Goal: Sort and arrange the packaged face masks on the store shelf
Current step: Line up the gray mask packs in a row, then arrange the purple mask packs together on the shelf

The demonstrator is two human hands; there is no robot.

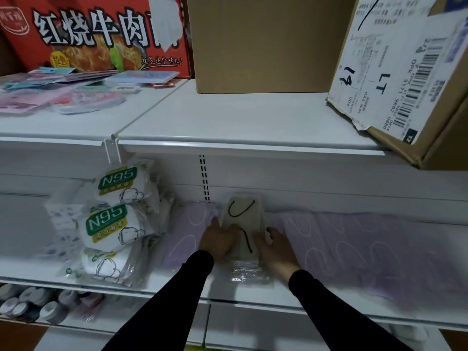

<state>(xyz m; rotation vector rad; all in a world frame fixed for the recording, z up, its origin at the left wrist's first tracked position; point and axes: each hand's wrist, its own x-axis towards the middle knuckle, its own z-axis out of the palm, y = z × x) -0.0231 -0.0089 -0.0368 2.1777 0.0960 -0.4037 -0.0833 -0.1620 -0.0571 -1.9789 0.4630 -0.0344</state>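
down at the lower middle of the frame, both hands sit on one clear pack of beige masks [243, 224] with black ear loops, lying lengthwise on the middle shelf [253, 292] with its far end near the back wall. the left hand [219, 239] holds the pack's left edge, thumb lying over the top of it; the right hand [274, 245] holds the right edge, fingers curled around the side. both arms wear black sleeves [174, 300]. purple mask packs [367, 249] lie flat on the same shelf to the right of the hands, and another purple pack [187, 231] lies just left of the left hand. further left, white n95 packs [114, 224] are piled against each other, some tilted. on the top shelf, upper left of the frame, pastel flat packs [63, 95] are scattered in front of a red noodle box [96, 34]. a plain cardboard box [263, 44] stands at upper middle, and a labelled carton [405, 72] leans at upper right. small jars [30, 305] show blurred at the lower left.
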